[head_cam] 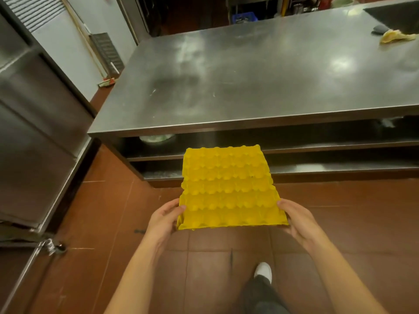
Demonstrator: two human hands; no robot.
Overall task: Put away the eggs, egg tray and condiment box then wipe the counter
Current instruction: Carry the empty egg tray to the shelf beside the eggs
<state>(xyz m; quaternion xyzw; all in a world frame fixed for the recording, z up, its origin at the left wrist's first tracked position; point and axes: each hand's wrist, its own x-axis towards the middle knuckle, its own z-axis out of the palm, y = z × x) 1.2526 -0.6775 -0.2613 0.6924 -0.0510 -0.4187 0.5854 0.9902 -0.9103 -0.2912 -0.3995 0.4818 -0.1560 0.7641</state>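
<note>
A yellow egg tray [229,186] with no eggs in its cups is held level in front of me, over the red floor and below the counter's front edge. My left hand [164,219] grips its near left corner, thumb on top. My right hand [297,219] grips its near right corner the same way. The steel counter [238,82] stretches ahead of me. A crumpled yellow cloth [395,36] lies at its far right. No eggs or condiment box show.
Under the counter run two open shelves [317,146], with a round dish [156,138] on the upper left. A tall steel fridge [34,132] stands on my left. A sink [399,17] is sunk in the counter's far right corner. My white shoe [263,271] is on the tiled floor.
</note>
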